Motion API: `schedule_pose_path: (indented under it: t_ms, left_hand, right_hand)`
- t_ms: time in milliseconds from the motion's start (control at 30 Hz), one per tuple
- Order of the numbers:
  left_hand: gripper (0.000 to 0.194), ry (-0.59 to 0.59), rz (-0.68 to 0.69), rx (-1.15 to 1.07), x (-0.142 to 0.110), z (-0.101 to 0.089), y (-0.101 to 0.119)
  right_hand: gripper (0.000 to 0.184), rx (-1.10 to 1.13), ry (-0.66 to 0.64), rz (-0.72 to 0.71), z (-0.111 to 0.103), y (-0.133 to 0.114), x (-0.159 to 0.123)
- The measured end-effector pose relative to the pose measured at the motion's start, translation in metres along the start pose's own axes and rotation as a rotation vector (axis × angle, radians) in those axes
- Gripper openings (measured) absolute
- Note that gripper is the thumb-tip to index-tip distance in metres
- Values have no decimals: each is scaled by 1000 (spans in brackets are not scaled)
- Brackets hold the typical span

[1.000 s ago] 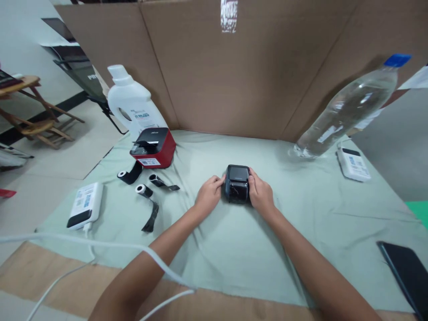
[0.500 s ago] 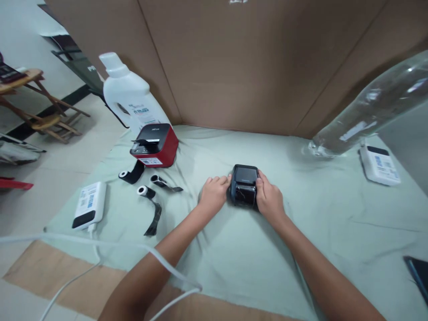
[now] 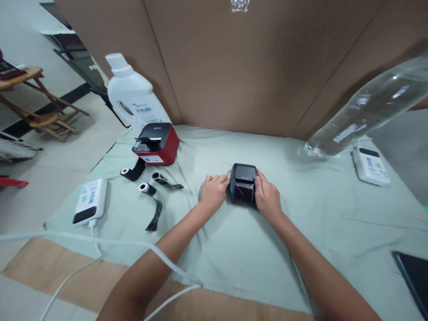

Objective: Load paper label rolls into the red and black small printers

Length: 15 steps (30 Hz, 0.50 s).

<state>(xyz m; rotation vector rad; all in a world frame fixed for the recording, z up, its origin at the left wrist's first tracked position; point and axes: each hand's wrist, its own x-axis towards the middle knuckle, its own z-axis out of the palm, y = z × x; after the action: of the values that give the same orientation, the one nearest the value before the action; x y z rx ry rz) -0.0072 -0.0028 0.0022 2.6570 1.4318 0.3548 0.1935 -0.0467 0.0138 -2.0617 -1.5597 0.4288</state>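
Observation:
A small black portable printer [image 3: 243,189] with a dark screen on its upper part rests on the green cloth in the middle. My right hand [image 3: 266,191] is wrapped round its right side, thumb near the screen's edge. On the other side my left hand [image 3: 215,189] is curled, and its index fingertip touches the printer's left side. The left palm is hidden. Left of my hands lie a few small black rolls with loose strips, among them one roll [image 3: 147,189] with a white core. Behind them stands a red and black printer [image 3: 157,143].
Behind the red printer stands a white detergent bottle [image 3: 135,93], against a cardboard wall [image 3: 234,67]. White power banks lie left [image 3: 89,201] and right [image 3: 370,166]. A white cable [image 3: 133,243] crosses the front left. A clear inflated plastic bag [image 3: 364,107] leans at right, above a dark tablet [image 3: 413,278].
The view has shifted slightly, showing more of the tablet at right. Part of an arm now shows behind the clear bag. Both hands keep their places at the black printer.

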Motion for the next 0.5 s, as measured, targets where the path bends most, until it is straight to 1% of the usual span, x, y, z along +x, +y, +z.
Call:
schedule_pose_path:
  t_ms: [100, 167, 267, 333, 400, 433, 467, 500]
  left_hand:
    - [55, 17, -15, -72, -1, 3, -3]
    - [57, 15, -16, -152, -1, 4, -7]
    - [58, 5, -28, -292, -1, 5, -12]
    - [57, 1, -40, -364, -1, 5, -15]
    - [58, -4, -47, -402, -1, 6, -17]
    - [58, -4, -51, -413, -1, 6, -17]
    - [58, -3, -54, -420, -1, 6, -17]
    - [58, -3, -56, -425, -1, 6, -16]
  right_hand:
    - [61, 127, 20, -30, 2, 8, 0]
    - [54, 221, 39, -65, 5, 13, 1]
    - [47, 301, 69, -105, 10, 16, 3]
    - [37, 355, 147, -130, 8, 14, 4]
    - [21, 428, 266, -188, -4, 7, 0]
    - [13, 470, 294, -235, -14, 0, -4]
    - [9, 518, 271, -291, -26, -7, -11]
    - [12, 571, 187, -356, -39, -17, -21]
